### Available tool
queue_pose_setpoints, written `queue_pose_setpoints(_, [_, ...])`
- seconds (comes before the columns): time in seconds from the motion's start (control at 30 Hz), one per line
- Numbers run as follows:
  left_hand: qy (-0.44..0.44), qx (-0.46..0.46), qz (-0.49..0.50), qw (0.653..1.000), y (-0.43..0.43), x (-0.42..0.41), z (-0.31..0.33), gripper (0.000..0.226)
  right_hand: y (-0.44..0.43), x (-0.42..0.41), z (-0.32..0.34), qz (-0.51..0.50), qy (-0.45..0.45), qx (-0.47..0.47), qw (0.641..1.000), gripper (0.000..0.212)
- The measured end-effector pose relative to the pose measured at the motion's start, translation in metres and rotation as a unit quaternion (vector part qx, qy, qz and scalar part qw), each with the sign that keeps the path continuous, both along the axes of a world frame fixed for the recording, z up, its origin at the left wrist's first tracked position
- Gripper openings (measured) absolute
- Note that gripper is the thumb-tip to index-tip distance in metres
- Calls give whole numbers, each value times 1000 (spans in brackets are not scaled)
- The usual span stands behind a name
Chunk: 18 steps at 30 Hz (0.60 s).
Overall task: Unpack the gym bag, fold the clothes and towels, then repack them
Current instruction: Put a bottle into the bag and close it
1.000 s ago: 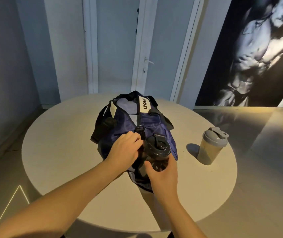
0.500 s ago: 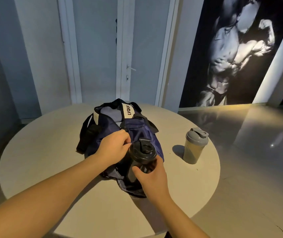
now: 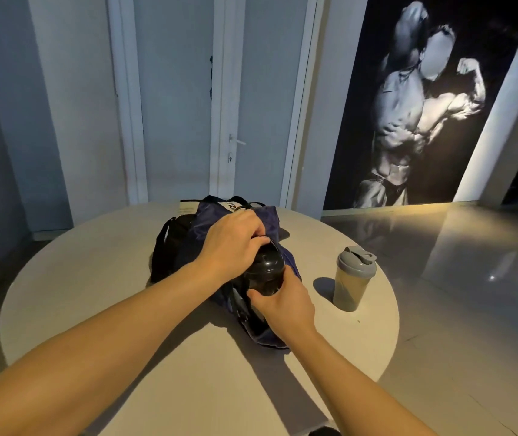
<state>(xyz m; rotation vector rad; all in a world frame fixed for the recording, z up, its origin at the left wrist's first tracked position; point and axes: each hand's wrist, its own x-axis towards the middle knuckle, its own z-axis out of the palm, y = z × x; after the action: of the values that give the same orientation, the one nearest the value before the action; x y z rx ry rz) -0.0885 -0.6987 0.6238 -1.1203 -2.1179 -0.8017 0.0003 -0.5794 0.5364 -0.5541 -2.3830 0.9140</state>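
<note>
Your right hand [image 3: 283, 305] wraps the black bottle [image 3: 265, 270]; your left hand [image 3: 232, 243] clutches gym bag [image 3: 268, 220] fabric. Pin the bag and draw the bottle toward 3 o'clock.

The gym bag [image 3: 272, 220] is of thin navy cloth with a slight sheen, like nylon. Its black straps [image 3: 165, 243], at nine o'clock, look like matt woven webbing. The black bottle [image 3: 265, 266] is smooth, glossy plastic. At three o'clock from the bag, the shaker [image 3: 350, 284] is matt plastic, a grey lid over a cloudy body. The worktop [image 3: 109, 278] is smooth and matt. The floor [image 3: 456, 247] is glossy and mirrors light.
</note>
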Motion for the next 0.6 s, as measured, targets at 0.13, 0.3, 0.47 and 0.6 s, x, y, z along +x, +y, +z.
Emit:
queue_pose_setpoints(0.13, [36,-41,-3,998,5,6,-21,13,5,-9,-14,-27,-47,-13,998,68])
queue_pose_setpoints(0.3, [81,-57,-16,995,5,11,-21,11,9,-16,-8,-55,-22,-11,998,66])
queue_pose_setpoints(0.47, [48,-170,21,984,6,12,-35,14,18,-19,-29,-54,-43,-4,998,72])
queue_pose_setpoints(0.6, [26,-165,47,985,11,13,-48,31,37,-8,-32,-13,-6,-22,1000,65])
